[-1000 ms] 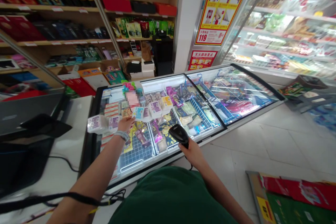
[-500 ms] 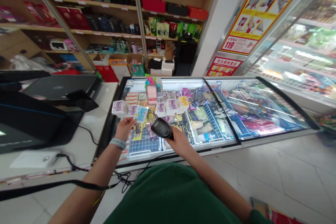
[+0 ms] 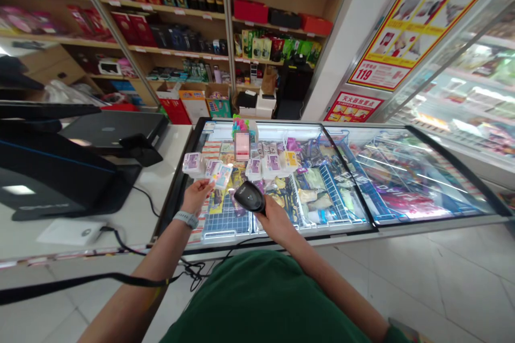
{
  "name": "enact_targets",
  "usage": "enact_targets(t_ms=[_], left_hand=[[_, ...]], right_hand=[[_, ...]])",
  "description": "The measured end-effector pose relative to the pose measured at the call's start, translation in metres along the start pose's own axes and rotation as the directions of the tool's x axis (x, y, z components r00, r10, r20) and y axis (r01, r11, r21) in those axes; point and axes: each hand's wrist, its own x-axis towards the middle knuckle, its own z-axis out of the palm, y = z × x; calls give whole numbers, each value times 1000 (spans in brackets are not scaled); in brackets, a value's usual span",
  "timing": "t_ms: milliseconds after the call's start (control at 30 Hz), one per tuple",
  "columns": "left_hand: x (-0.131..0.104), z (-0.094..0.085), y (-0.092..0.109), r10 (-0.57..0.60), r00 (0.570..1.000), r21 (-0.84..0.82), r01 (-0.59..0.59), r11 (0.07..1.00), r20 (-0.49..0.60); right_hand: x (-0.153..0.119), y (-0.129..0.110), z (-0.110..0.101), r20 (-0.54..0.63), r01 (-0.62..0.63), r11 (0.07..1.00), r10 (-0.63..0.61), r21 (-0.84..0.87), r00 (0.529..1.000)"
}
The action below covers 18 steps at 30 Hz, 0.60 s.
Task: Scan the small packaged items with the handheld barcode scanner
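Between the thumb and fingers of my left hand is a light-blue and white card, pinched by its lower left corner and tilted over the glass. My right hand is wrapped round the handle of a black barcode scanner, whose head points left toward the card. Behind the card, stacks of purple-and-white cards stand on the glass top. More purple stacks and one yellow card stack sit to the right. The print on the cards is too small to read.
A glass-topped freezer with packaged goods in baskets spans the front. On the left counter are a black checkout terminal and a white box with a cable. A pink-and-green ornament stands at the back. Black cables hang below the edge.
The whole view has shifted, so the scene sits slightly farther right. The card in my left hand looks paler, with a glare on it. Both hands keep their holds.
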Motion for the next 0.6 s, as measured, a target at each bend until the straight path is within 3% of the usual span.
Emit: enact_targets(t_ms=[233, 600], left_hand=[[5, -1, -2, -79, 997, -81, 77, 994, -22], [46, 9, 1, -209, 961, -242, 162, 957, -179]], right_hand=[[1, 1, 3, -4, -11, 1000, 11, -26, 1000], [-10, 12, 3, 1, -7, 1000, 7, 11, 1000]])
